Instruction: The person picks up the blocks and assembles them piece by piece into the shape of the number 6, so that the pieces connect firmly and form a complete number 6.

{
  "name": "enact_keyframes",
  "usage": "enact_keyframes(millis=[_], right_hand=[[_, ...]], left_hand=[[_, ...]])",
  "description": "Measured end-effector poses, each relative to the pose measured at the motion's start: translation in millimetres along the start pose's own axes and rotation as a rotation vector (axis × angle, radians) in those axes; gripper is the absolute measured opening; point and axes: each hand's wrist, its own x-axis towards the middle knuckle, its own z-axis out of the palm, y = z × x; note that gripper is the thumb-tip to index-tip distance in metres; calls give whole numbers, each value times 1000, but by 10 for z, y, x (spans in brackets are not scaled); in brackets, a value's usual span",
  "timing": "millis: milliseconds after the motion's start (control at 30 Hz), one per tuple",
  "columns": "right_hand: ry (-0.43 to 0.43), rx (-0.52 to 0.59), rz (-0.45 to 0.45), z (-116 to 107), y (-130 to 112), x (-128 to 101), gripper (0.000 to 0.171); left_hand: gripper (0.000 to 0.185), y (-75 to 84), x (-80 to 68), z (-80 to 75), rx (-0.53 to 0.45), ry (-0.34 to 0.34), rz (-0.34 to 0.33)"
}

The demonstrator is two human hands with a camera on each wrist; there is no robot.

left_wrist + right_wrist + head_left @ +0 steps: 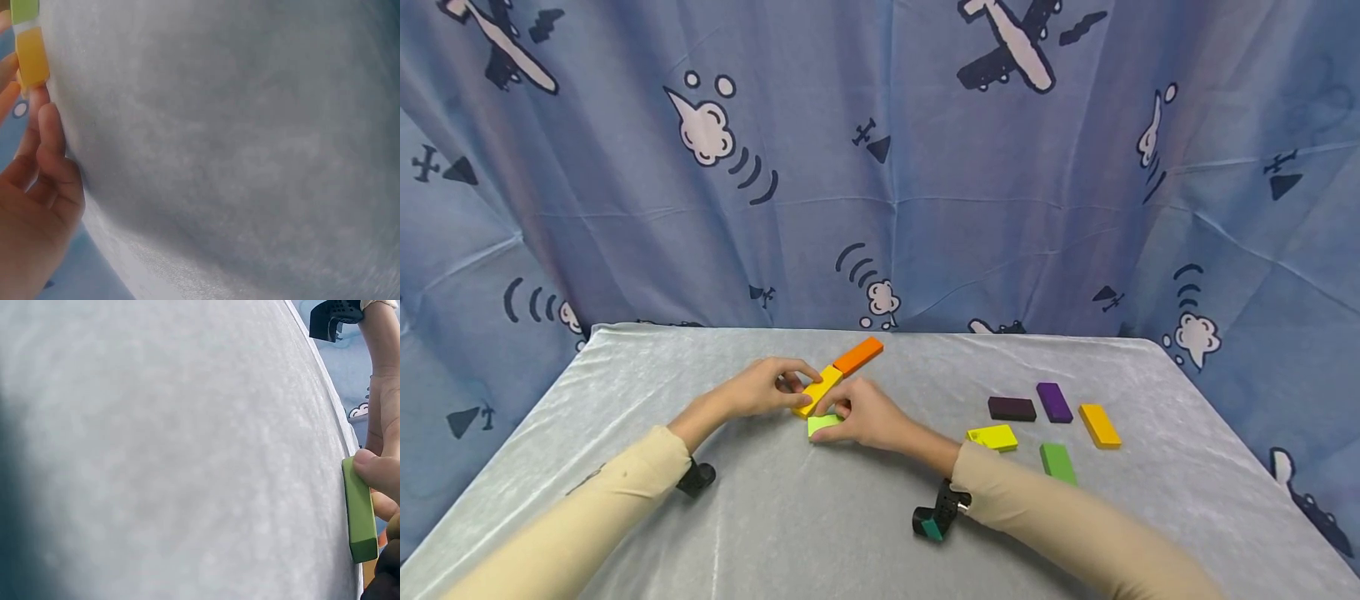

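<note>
Pale tabletop [760,517], blue curtain [820,158] behind. Pinching yellow block [822,390] with left hand [765,388], green block [822,424], just beside yellow's near end, with right hand [871,417]. Probably light, stiff, smooth; best taken by opposite sides.

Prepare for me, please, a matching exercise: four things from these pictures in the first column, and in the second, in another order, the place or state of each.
Things:
1. Left hand
2. Purple block
3. Right hand
4. Orange block

Places and states:
A. Is the block nearest to the curtain
B. Pinches a light green block
C. Grips a yellow block
D. Lies between a dark block and a yellow-orange block in the head view

Right pairs: 1-C, 2-D, 3-B, 4-A.
</note>
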Motion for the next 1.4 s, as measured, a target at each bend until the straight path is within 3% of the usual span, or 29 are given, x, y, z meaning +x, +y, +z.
enact_keyframes(millis=[400,700,1400], right_hand=[[53,113,-14,-76,57,-109,29],[3,84,77,-179,107,-178,23],[-10,85,70,-143,122,-149,20]], left_hand=[[32,9,18,-2,-4,-7,-21],[31,16,27,-14,-8,-4,-28],[31,-2,11,7,-15,-2,-28]])
